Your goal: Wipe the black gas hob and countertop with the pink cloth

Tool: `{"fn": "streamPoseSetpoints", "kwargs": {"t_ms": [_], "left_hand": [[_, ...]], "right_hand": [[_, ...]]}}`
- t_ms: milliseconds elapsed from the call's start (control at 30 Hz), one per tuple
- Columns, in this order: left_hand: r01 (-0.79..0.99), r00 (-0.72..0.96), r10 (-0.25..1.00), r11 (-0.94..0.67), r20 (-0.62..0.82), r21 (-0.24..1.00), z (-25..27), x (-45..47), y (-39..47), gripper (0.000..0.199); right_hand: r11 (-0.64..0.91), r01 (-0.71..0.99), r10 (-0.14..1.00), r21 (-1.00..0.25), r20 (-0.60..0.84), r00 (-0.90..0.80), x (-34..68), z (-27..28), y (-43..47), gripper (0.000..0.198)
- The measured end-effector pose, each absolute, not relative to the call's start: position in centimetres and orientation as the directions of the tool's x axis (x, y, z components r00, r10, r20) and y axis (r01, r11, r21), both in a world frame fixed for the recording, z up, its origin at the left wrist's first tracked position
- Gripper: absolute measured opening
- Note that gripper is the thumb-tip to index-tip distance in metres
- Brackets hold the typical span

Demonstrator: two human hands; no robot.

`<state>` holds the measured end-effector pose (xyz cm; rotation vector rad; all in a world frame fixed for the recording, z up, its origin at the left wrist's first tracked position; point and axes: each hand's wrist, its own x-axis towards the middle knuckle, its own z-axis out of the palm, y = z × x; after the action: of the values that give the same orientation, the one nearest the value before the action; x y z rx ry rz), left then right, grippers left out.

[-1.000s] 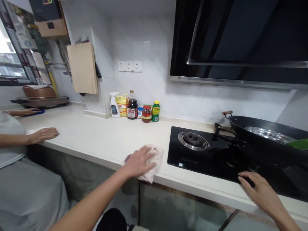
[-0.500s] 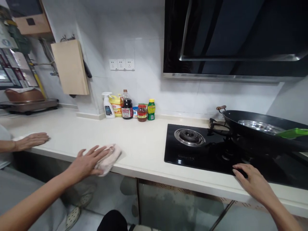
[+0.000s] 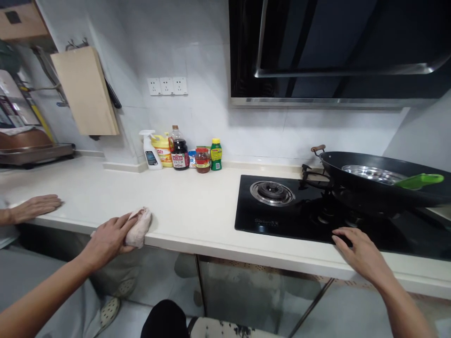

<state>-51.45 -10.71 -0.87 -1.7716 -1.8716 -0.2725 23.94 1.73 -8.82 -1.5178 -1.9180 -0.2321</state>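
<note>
My left hand (image 3: 110,239) is closed on a whitish-pink cloth (image 3: 138,228), pressing it on the front edge of the white countertop (image 3: 197,206). The cloth bunches up beyond my fingertips. My right hand (image 3: 361,253) rests on the front edge of the black gas hob (image 3: 282,223). Its thumb is apart from the fingers and nothing shows in its grasp.
A black wok (image 3: 387,188) with a steamer rack (image 3: 369,172) and a green-handled utensil (image 3: 419,181) sits on the hob. Along the wall stand a spray bottle (image 3: 151,152), sauce bottle (image 3: 180,152) and jar (image 3: 202,161). Another person's hand (image 3: 37,206) lies on the counter at left.
My left hand has drawn the cloth leftward along the counter edge, and the cloth is more bunched. My right hand stays at the hob's edge. The view has shifted slightly.
</note>
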Motion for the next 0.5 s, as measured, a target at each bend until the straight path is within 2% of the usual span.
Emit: {"fn": "streamPoseSetpoints", "kwargs": {"t_ms": [100,267,500], "left_hand": [[0.925,0.136,0.910,0.025,0.391,-0.379,-1.6,-49.5,-10.8,0.068],[0.925,0.202,0.872,-0.020,0.445,-0.379,-3.1,-44.5,-10.0,0.063],[0.891,0.375,0.805,-0.176,0.460,-0.419,-4.6,-33.3,-8.4,0.074]], "right_hand": [[0.300,0.916,0.793,-0.265,0.603,-0.085,23.5,-8.5,1.6,0.036],[0.285,0.914,0.796,-0.288,0.603,-0.058,22.5,-7.8,1.2,0.033],[0.271,0.887,0.800,-0.375,0.600,0.009,21.4,-6.8,0.6,0.036]]}}
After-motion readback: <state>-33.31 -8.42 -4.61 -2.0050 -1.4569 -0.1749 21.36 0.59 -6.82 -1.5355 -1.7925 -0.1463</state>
